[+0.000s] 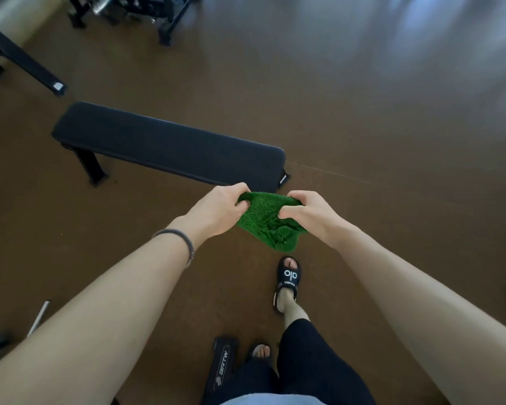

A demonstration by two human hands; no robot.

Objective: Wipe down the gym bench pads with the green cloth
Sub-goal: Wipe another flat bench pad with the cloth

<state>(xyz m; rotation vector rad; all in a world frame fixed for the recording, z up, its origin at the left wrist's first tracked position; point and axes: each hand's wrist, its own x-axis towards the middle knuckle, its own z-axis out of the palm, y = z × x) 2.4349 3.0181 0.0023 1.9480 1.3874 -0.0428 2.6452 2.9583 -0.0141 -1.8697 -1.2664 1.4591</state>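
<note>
A green cloth hangs bunched between both hands, held in the air above the brown floor. My left hand pinches its left edge and my right hand grips its right edge. A flat black gym bench pad lies just beyond the hands, running from the upper left to the middle of the view. Its near right end sits right behind the cloth. Neither hand touches the bench.
Black machine frames stand at the top left and top centre. A black bench foot labelled BRTW lies by my feet, which wear black slides. A metal bar lies at the lower left. Open brown floor spreads to the right.
</note>
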